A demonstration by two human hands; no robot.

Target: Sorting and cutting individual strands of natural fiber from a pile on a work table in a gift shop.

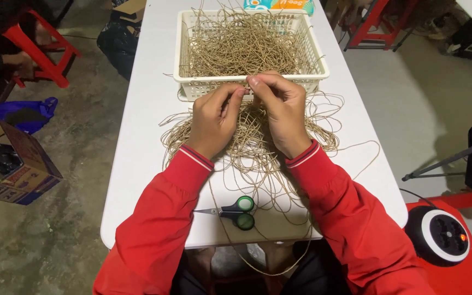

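Work station, seen from above: a white table (137,164) bearing a white slotted basket (315,54) at its far end, heaped with loose tan twine. A second tangle of the same twine (252,142) is spread on the tabletop between the basket and the person, some strands trailing off the near edge. Left hand (212,121): fingers curled, thumb and forefinger pinched on a strand just in front of the basket's near wall. Right hand (282,112): likewise closed, fingertips pinching the same strand or one beside it, so that the two hands meet tip to tip; which of the two cannot be told. Green-handled scissors (236,212) lie shut and untouched near the table's front edge. Progress, as a judgement: the basket is very full and no tidy finished pieces show anywhere, so the work appears early, with most of the twine left to handle.
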